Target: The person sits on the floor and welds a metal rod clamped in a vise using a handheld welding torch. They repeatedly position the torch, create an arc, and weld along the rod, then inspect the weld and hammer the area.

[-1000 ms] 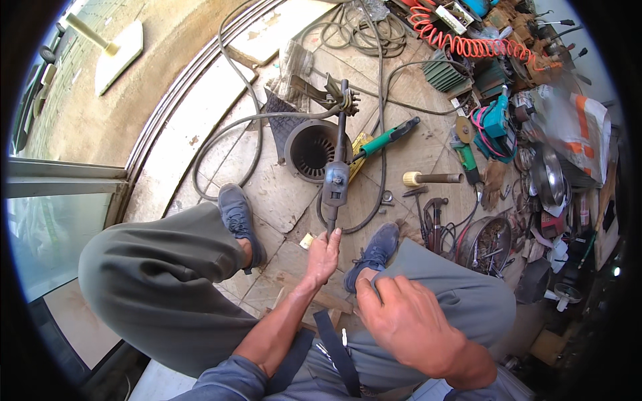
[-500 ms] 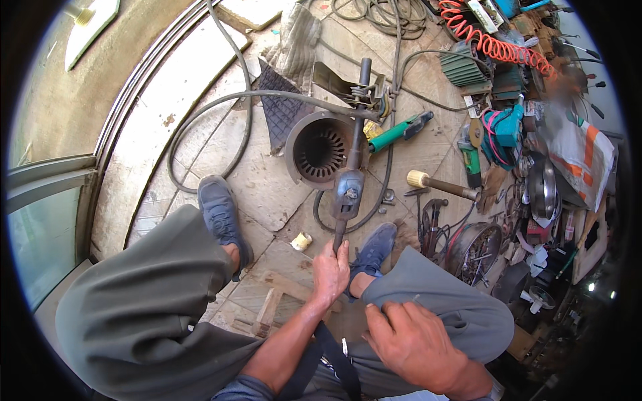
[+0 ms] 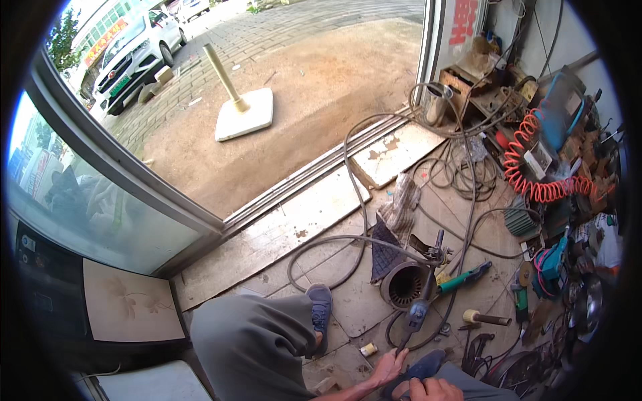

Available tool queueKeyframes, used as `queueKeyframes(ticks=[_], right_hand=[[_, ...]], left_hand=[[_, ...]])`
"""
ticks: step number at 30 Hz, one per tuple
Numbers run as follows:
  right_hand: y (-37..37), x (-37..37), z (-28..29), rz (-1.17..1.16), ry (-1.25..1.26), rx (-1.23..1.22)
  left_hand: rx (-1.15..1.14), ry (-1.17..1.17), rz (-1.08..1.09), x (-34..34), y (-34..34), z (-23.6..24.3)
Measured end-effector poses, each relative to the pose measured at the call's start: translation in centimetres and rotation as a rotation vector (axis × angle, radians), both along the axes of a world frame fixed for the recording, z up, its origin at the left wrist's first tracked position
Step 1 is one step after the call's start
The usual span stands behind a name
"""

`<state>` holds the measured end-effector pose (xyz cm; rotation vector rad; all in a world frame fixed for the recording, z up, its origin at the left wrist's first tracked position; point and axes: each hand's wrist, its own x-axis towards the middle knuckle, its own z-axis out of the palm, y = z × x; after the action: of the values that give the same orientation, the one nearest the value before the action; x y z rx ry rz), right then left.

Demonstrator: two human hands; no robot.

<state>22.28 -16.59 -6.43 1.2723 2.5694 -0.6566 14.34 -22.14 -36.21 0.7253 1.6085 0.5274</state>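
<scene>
Low in the view, my left hand (image 3: 389, 367) is closed round the lower end of a long dark metal bar tool (image 3: 418, 311) with a thick slotted block in its middle. The bar's upper part lies against a round metal motor housing (image 3: 388, 289), slotted inside, on the tiled floor. My right hand (image 3: 435, 389) rests on my right knee, holding nothing visible, its fingers loosely bent and apart. The lower edge cuts off part of it. Beyond the housing lies a green-handled power tool (image 3: 461, 280). A small pale yellow cylinder (image 3: 368, 349) sits near my left hand.
A thick grey cable (image 3: 292, 267) loops over the floor. A pale-headed mallet (image 3: 487, 317) lies to the right, before cluttered tools and an orange coiled hose (image 3: 515, 167). A door track (image 3: 314, 177) borders the ground outside, where a post on a white base (image 3: 251, 117) stands.
My view has swung up and to the left, bringing in the doorway, the outside ground and a parked car. My left hand still grips the bar; the right stays on my knee.
</scene>
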Motion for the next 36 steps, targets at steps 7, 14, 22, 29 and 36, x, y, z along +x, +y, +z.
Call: queueKeyframes(ticks=[7, 14, 22, 29, 36], right_hand=[[-1.8, 0.3, 2.1, 0.022, -0.022, 0.033], [-0.3, 2.8, 0.2, -0.131, 0.063, 0.113], [-1.9, 6.4, 1.2, -0.267, 0.032, 0.207], [-1.5, 5.6, 0.8, -0.229, 0.005, 0.232], [-1.4, 5.0, 0.5, -0.176, 0.018, 0.252]], left_hand=[[0.014, -0.131, -0.013, -1.6, 1.0, 0.9], [-0.044, -0.462, 0.190, -3.8, 1.1, 0.5], [-0.012, -0.483, 0.161, -2.7, 0.8, 1.9], [-0.084, -0.472, 0.141, -3.1, 0.8, 2.6], [-0.070, -0.453, 0.152, -3.0, 0.8, 2.4]])
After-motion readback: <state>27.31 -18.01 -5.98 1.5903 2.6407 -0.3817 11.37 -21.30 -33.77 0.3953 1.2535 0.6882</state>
